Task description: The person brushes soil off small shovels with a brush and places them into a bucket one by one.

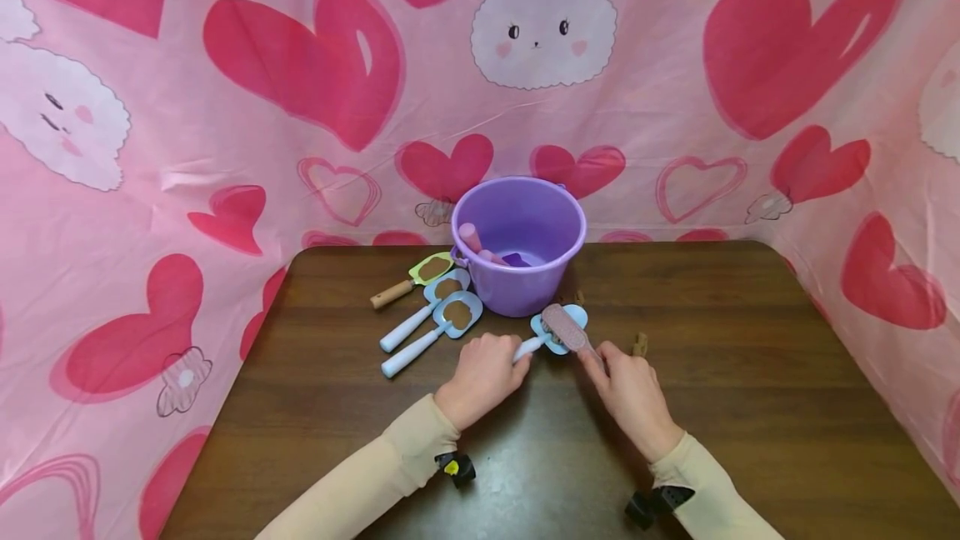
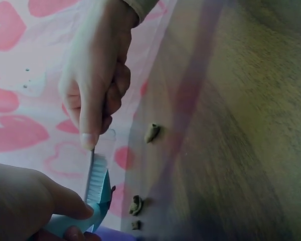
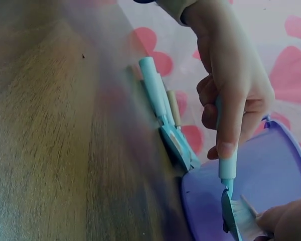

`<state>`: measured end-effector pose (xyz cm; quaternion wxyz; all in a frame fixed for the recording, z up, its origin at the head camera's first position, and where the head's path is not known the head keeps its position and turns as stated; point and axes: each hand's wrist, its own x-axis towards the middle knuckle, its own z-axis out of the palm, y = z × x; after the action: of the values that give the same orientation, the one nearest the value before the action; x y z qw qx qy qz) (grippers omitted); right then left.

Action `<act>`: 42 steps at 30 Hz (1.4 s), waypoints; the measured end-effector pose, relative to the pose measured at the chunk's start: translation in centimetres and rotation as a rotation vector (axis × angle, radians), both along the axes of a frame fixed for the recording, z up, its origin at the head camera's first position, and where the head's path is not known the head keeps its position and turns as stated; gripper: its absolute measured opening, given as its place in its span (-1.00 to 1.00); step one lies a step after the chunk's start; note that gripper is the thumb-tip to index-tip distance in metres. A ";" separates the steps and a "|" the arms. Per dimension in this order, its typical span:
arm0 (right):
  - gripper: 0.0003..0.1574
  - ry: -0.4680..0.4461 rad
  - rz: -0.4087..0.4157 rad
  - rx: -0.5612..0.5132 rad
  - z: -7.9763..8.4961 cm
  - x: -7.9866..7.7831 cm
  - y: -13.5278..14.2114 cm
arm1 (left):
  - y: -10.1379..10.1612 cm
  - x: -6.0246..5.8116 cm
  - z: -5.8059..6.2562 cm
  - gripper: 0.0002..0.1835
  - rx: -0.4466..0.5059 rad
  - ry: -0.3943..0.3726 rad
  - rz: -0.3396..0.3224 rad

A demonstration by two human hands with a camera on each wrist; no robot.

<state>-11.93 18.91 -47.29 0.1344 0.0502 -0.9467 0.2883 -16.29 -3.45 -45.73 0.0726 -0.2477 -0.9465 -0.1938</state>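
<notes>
My left hand grips the pale blue handle of a small shovel, its thumb along the handle in the right wrist view. My right hand holds a scrubbing brush with a pinkish-brown back, index finger stretched along it. The white bristles lie against the face of the shovel's blue blade, which is tilted on edge in the wrist views. Left of these lie two more blue shovels and a green shovel with a wooden handle, brown patches on their blades.
Behind the hands stands a purple bucket with pink-handled things inside. Brown clumps lie on the dark wooden table to the right of the brush and by the bucket. A pink heart-patterned cloth hangs around the table.
</notes>
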 end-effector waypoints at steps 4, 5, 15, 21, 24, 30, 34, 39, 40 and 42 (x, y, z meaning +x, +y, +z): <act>-0.68 0.017 0.034 -0.012 0.2 -0.1 0.1 | -0.1 0.0 0.2 -0.66 -0.006 0.007 0.014; -0.68 0.009 0.051 -0.010 0.1 -0.2 0.1 | -0.2 0.0 0.2 -0.65 -0.008 0.013 0.018; -0.65 -0.061 0.038 0.014 -0.3 -0.3 0.3 | -0.3 0.0 0.0 -0.65 -0.004 -0.013 -0.013; -0.62 -0.030 0.008 0.015 -0.3 -0.4 1.0 | -0.6 0.3 0.0 -0.65 0.005 -0.008 -0.019; -0.63 0.024 -0.001 0.025 -0.3 -0.5 1.5 | -0.8 0.3 -0.1 -0.64 0.002 0.007 -0.009; -0.69 0.011 0.115 -0.006 -0.9 -0.6 1.2 | -0.8 0.2 -0.1 -0.63 -0.007 0.003 0.010; -0.67 -0.017 0.143 0.008 -0.9 -0.4 0.7 | -0.7 0.1 -0.1 -0.64 -0.006 -0.017 0.002; -0.67 0.009 0.068 0.014 -0.5 -0.4 0.5 | -0.6 0.1 0.0 -0.69 0.010 -0.028 -0.004; -0.67 0.007 0.059 0.011 -0.5 -0.4 0.5 | -0.6 0.1 0.0 -0.70 0.013 -0.029 -0.007; -0.66 0.008 0.044 0.007 -0.5 -0.5 0.5 | -0.7 0.1 0.0 -0.70 0.017 -0.026 -0.007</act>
<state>-12.41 19.40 -47.74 0.1315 0.0728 -0.9459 0.2875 -16.19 -4.11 -45.69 0.0618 -0.2480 -0.9448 -0.2052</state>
